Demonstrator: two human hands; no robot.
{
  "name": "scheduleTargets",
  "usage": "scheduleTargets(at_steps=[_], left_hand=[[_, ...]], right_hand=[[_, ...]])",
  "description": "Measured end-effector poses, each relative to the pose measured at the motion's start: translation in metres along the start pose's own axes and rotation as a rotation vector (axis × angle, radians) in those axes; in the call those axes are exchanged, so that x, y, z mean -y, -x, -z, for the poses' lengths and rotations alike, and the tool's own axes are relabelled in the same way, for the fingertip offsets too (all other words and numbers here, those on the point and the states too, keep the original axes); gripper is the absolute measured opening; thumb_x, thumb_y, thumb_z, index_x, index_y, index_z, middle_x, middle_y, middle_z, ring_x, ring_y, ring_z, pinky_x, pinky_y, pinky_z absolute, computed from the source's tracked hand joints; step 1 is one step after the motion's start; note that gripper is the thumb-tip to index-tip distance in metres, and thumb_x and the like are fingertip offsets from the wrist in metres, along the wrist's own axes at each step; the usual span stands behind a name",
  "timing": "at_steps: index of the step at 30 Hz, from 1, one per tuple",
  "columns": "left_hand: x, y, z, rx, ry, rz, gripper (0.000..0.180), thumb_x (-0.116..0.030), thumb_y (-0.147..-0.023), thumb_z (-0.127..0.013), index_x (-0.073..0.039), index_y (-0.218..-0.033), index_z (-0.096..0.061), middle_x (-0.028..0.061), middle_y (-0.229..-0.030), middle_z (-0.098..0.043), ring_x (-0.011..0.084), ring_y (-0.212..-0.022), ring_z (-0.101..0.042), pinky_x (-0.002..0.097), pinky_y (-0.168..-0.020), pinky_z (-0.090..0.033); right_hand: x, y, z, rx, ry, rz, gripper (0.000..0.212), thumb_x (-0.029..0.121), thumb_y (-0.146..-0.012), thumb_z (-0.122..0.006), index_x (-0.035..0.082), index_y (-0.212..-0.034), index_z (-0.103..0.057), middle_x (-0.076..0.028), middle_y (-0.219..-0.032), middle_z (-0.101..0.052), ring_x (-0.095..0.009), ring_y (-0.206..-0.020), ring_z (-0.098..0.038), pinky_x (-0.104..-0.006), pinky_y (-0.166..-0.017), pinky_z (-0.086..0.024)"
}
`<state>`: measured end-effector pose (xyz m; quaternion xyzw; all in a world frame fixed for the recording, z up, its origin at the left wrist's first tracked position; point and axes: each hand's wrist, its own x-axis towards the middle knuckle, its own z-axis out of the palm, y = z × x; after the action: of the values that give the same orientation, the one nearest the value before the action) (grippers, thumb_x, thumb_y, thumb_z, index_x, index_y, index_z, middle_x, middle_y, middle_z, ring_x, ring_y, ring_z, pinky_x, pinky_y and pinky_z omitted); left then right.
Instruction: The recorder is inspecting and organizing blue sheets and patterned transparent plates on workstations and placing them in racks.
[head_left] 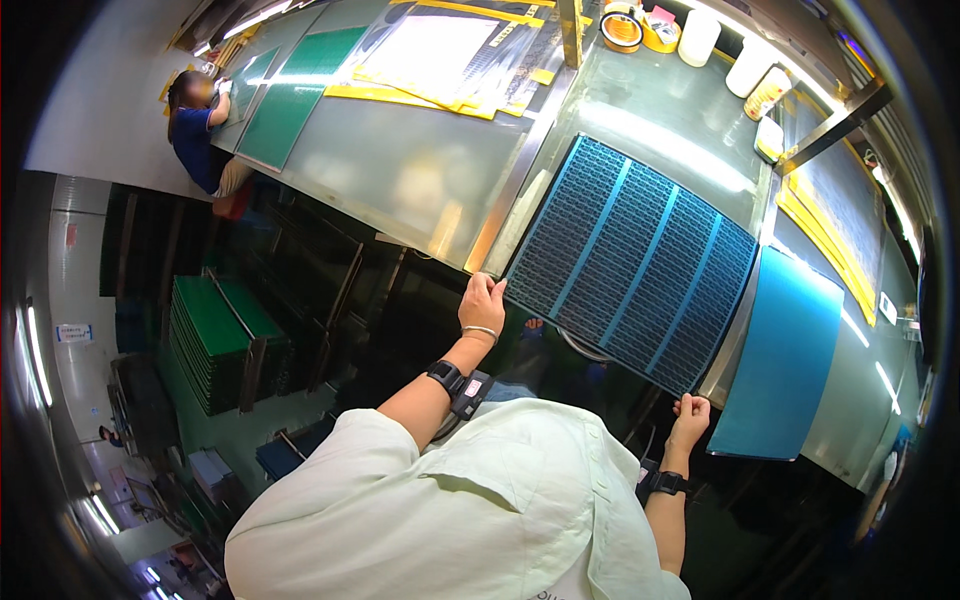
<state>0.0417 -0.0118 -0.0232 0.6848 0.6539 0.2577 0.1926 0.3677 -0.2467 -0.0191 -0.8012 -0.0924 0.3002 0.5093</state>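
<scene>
A large dark blue panel (640,250) with a fine repeated pattern and lighter blue stripes lies on the work table, its near edge jutting over the front. My left hand (483,303) pinches its near left corner between thumb and fingers. At the near right corner, my right hand (690,417) grips the panel the same way. Just right of it, a plain blue sheet (780,350) rests on the table and overhangs the front edge.
Rolls of tape (622,30), white bottles (699,38) and a spray can (767,94) stand along the table's back. Yellow-edged films (440,60) and green panels (300,95) lie leftward. A co-worker (200,130) sits far left. Stacked green boards (220,315) fill a rack below left.
</scene>
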Motion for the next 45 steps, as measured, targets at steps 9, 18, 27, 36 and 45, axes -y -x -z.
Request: scheduleTargets(at_steps=[9,18,27,36,45], left_hand=[[0.005,0.005,-0.007,0.073,0.340,0.376,0.032,-0.029,-0.087,-0.052,-0.002,-0.069,-0.053,0.0108,-0.058,-0.056,0.0247,-0.052,-0.056,0.0349,-0.051,-0.045],[-0.014,-0.002,0.017,0.229,0.469,0.590,0.028,-0.022,-0.085,-0.058,-0.001,-0.066,-0.052,0.0051,-0.053,-0.055,0.0108,-0.046,-0.054,0.0243,-0.045,-0.045],[-0.024,-0.014,0.040,0.261,0.439,0.217,0.018,-0.017,-0.083,-0.058,-0.004,-0.071,-0.053,0.0065,-0.060,-0.057,0.0155,-0.053,-0.058,0.0282,-0.049,-0.046],[-0.001,-0.010,0.022,0.106,-0.162,-0.155,0.018,-0.024,-0.083,-0.054,-0.008,-0.076,-0.049,0.0113,-0.075,-0.054,0.0337,-0.067,-0.054,0.0413,-0.056,-0.043],[0.007,0.004,0.009,0.044,0.032,0.014,0.020,-0.022,-0.083,-0.058,-0.005,-0.075,-0.051,0.0115,-0.066,-0.054,0.0301,-0.063,-0.055,0.0365,-0.056,-0.044]], right_hand=[[-0.007,-0.003,0.003,0.022,-0.005,0.026,0.010,0.007,-0.084,-0.056,0.005,-0.078,-0.048,-0.002,-0.067,-0.050,-0.009,-0.060,-0.052,-0.0209,-0.055,-0.044],[-0.004,-0.002,0.002,0.015,0.002,-0.010,0.013,0.012,-0.086,-0.057,0.006,-0.079,-0.047,-0.001,-0.068,-0.051,-0.008,-0.060,-0.052,-0.0187,-0.055,-0.044],[-0.004,-0.002,0.002,0.025,0.002,-0.001,0.010,0.008,-0.085,-0.056,0.005,-0.079,-0.048,-0.002,-0.069,-0.051,-0.009,-0.060,-0.053,-0.0205,-0.056,-0.045],[-0.009,-0.001,0.003,0.043,0.013,0.015,0.010,0.009,-0.085,-0.055,0.005,-0.080,-0.047,-0.002,-0.070,-0.051,-0.009,-0.061,-0.052,-0.0203,-0.056,-0.044],[-0.008,-0.005,0.002,0.025,-0.017,0.008,0.010,0.008,-0.085,-0.055,0.006,-0.079,-0.047,-0.001,-0.069,-0.050,-0.009,-0.060,-0.052,-0.0198,-0.055,-0.044]])
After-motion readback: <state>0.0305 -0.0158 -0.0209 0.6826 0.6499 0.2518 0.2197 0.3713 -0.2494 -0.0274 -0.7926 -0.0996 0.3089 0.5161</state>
